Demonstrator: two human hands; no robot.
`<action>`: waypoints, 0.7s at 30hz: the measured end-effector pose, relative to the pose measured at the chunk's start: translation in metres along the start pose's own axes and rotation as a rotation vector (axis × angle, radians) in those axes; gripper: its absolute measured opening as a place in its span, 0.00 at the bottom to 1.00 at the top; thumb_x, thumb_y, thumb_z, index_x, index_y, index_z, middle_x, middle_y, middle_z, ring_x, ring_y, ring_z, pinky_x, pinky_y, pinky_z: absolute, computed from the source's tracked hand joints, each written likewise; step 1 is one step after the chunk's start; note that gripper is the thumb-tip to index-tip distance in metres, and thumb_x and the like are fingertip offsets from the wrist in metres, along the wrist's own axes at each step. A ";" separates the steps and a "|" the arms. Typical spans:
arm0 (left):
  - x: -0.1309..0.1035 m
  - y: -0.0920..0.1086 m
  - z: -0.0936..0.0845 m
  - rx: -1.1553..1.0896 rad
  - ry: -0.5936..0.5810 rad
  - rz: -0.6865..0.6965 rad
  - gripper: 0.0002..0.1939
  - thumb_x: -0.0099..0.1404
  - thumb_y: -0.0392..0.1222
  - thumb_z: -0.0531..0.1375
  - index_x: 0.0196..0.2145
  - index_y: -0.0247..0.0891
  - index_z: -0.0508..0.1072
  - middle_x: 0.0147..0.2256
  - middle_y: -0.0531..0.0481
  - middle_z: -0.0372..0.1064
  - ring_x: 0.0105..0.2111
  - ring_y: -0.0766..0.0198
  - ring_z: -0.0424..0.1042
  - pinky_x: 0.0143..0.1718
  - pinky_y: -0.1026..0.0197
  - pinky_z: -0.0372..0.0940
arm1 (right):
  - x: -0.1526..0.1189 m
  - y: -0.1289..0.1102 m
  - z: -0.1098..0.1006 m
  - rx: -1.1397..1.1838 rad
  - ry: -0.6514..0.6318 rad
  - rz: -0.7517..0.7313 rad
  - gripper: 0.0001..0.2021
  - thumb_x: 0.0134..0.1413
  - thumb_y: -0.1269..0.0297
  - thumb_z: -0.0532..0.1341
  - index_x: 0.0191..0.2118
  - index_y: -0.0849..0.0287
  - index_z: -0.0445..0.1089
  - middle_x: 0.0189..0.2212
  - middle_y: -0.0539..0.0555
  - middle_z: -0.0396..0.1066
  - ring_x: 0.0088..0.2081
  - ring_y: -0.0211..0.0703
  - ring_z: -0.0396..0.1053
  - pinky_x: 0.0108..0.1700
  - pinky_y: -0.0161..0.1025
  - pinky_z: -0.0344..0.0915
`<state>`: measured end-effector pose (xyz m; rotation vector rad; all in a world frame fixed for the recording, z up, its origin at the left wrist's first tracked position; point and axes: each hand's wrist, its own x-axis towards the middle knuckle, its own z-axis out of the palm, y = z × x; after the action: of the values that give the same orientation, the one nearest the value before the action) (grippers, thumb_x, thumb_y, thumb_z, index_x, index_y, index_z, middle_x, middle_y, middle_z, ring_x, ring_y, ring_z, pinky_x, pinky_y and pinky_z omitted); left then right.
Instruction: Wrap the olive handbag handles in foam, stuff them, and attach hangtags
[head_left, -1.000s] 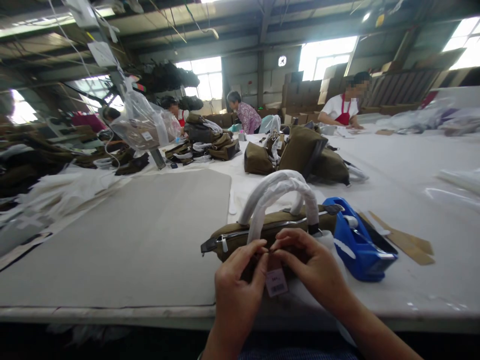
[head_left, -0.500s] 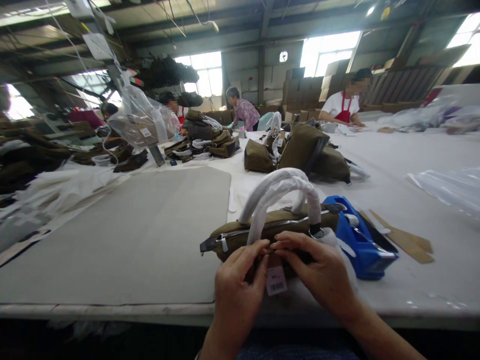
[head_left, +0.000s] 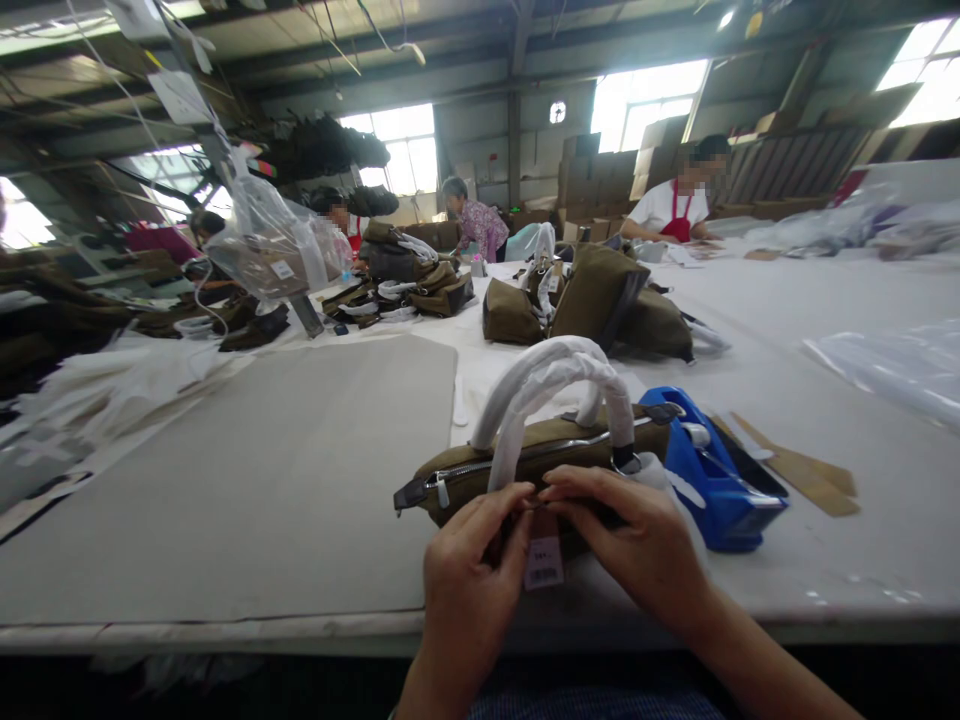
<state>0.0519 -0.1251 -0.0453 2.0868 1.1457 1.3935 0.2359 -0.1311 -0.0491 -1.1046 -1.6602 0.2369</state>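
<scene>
An olive-brown handbag (head_left: pixel 555 436) with a metal zip stands upright at the table's front edge. Its two arched handles (head_left: pixel 555 385) are wrapped in white paper. My left hand (head_left: pixel 476 570) and my right hand (head_left: pixel 637 540) meet at the bag's near side, just below the zip. The thumb and forefinger of each are pinched together, fingertips nearly touching. What lies between them is too small and covered to make out. Directly beneath the fingertips hangs a price tag (head_left: pixel 544 562) with a barcode.
Right of the bag is a blue tape dispenser (head_left: pixel 712 480), with brown card strips (head_left: pixel 806 475) beyond. A grey sheet (head_left: pixel 300 480) covers the table's left part. More olive bags (head_left: pixel 600 295) are piled farther back. Clear plastic (head_left: pixel 892 370) lies at right. Several people work across the table.
Both hands keep their pinch at the same spot on the bag. The whole view has shifted slightly, so everything sits a little farther left.
</scene>
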 end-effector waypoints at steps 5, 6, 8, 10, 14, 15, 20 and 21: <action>0.000 -0.001 0.000 0.014 -0.007 0.018 0.14 0.66 0.31 0.65 0.47 0.44 0.80 0.40 0.54 0.81 0.36 0.67 0.80 0.45 0.68 0.74 | 0.000 0.000 0.000 0.018 -0.019 -0.015 0.13 0.58 0.77 0.65 0.45 0.52 0.77 0.38 0.46 0.82 0.38 0.38 0.80 0.45 0.31 0.77; 0.000 -0.001 0.000 0.015 -0.009 0.015 0.14 0.66 0.31 0.65 0.47 0.45 0.80 0.40 0.54 0.81 0.36 0.67 0.80 0.45 0.68 0.74 | 0.000 0.001 0.000 0.024 -0.025 -0.021 0.13 0.58 0.77 0.65 0.45 0.52 0.77 0.38 0.46 0.82 0.38 0.37 0.80 0.45 0.31 0.77; -0.001 -0.002 0.001 0.013 -0.012 0.008 0.15 0.65 0.30 0.65 0.47 0.45 0.80 0.40 0.55 0.81 0.37 0.67 0.80 0.45 0.68 0.74 | -0.001 0.001 0.001 0.035 -0.034 -0.034 0.14 0.58 0.78 0.65 0.46 0.52 0.77 0.38 0.46 0.81 0.38 0.37 0.80 0.44 0.30 0.76; -0.002 -0.002 0.002 0.008 -0.008 -0.001 0.15 0.65 0.30 0.65 0.46 0.45 0.81 0.40 0.55 0.82 0.38 0.66 0.81 0.44 0.68 0.74 | -0.001 0.000 0.003 0.036 -0.040 -0.052 0.15 0.58 0.78 0.65 0.46 0.52 0.76 0.38 0.46 0.81 0.38 0.36 0.79 0.44 0.29 0.76; -0.004 -0.003 0.005 0.003 0.023 -0.019 0.14 0.65 0.30 0.65 0.45 0.46 0.81 0.40 0.55 0.82 0.38 0.66 0.81 0.45 0.68 0.74 | -0.004 0.000 0.007 0.010 -0.023 -0.088 0.16 0.58 0.79 0.64 0.48 0.53 0.75 0.39 0.47 0.81 0.38 0.36 0.79 0.45 0.30 0.76; -0.004 -0.004 0.006 0.010 0.026 -0.018 0.14 0.65 0.29 0.64 0.45 0.46 0.81 0.40 0.56 0.82 0.38 0.66 0.81 0.44 0.68 0.74 | -0.004 0.000 0.008 0.006 -0.015 -0.089 0.17 0.58 0.80 0.64 0.49 0.53 0.75 0.39 0.47 0.81 0.38 0.37 0.79 0.45 0.30 0.76; -0.003 -0.013 0.011 0.089 0.017 0.023 0.14 0.65 0.29 0.64 0.45 0.45 0.80 0.40 0.55 0.81 0.39 0.66 0.80 0.45 0.67 0.74 | -0.008 0.004 0.012 -0.024 0.011 -0.051 0.15 0.60 0.79 0.63 0.49 0.54 0.75 0.40 0.48 0.82 0.39 0.37 0.80 0.45 0.30 0.77; -0.002 -0.014 0.011 0.099 0.007 0.036 0.14 0.66 0.30 0.64 0.46 0.45 0.80 0.40 0.55 0.81 0.39 0.66 0.80 0.45 0.67 0.73 | -0.009 0.006 0.013 -0.032 0.012 -0.044 0.15 0.60 0.79 0.63 0.49 0.54 0.75 0.40 0.48 0.82 0.39 0.38 0.80 0.46 0.31 0.77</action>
<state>0.0558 -0.1172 -0.0614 2.1819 1.2092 1.3876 0.2281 -0.1301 -0.0636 -1.0899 -1.6808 0.1761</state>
